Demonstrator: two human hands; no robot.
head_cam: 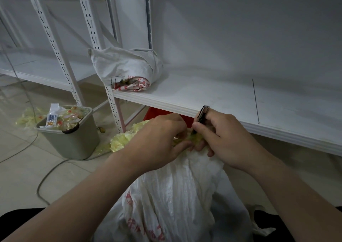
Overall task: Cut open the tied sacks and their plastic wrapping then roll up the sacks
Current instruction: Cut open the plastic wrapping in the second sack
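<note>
Sack [172, 195]: white, red print, upright on the floor between the person's forearms, just in front of the shelf edge.
Plastic wrapping [122, 141]: yellowish, crumpled, bunched at the sack's neck and spilling to the left.
Left hand [159, 140]: fingers curled, pinching the wrapping at the neck.
Right hand [225, 140]: closed round a dark cutter [202, 115], tip pointing down into the wrapping; the blade itself cannot be made out.
Rolled sack [127, 69]: lying on the white shelf [212, 93], at its left end.
Bin [74, 143]: grey, on the floor to the left, heaped with plastic scraps.
Cable [46, 177]: trailing across the floor tiles.
</note>
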